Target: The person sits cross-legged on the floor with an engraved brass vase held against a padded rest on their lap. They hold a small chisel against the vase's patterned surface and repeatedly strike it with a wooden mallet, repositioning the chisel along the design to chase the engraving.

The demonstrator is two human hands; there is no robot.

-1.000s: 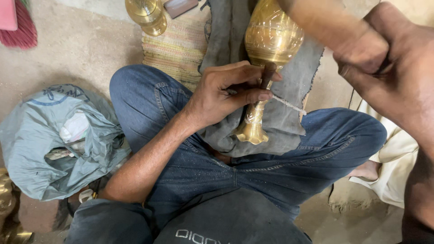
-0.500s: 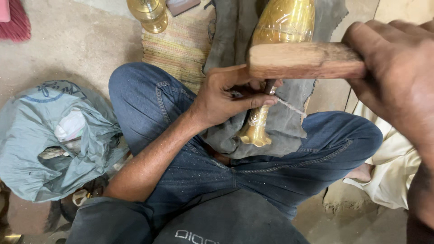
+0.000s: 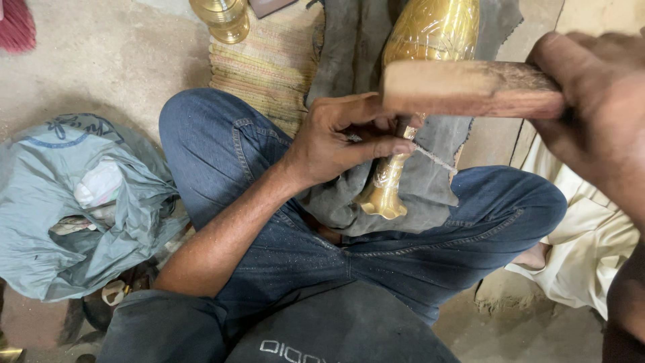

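A brass vase (image 3: 430, 33) lies on a grey cloth (image 3: 430, 195) across my crossed legs in blue jeans, its narrow neck and flared mouth (image 3: 384, 195) pointing toward me. My left hand (image 3: 342, 138) pinches a thin tool against the vase's neck; most of the tool is hidden by my fingers. My right hand (image 3: 594, 114) grips a wooden mallet (image 3: 470, 87), held level just above my left hand and over the vase.
A woven mat (image 3: 269, 64) lies under the cloth. Another brass vessel (image 3: 222, 17) stands at the top edge. A grey plastic bag (image 3: 74, 202) with white scraps sits on the floor at left. Pale cloth (image 3: 584, 242) lies at right.
My right hand has brought the wooden mallet down from the upper right until it lies level right above my left hand. My left hand has stayed on the vase's neck.
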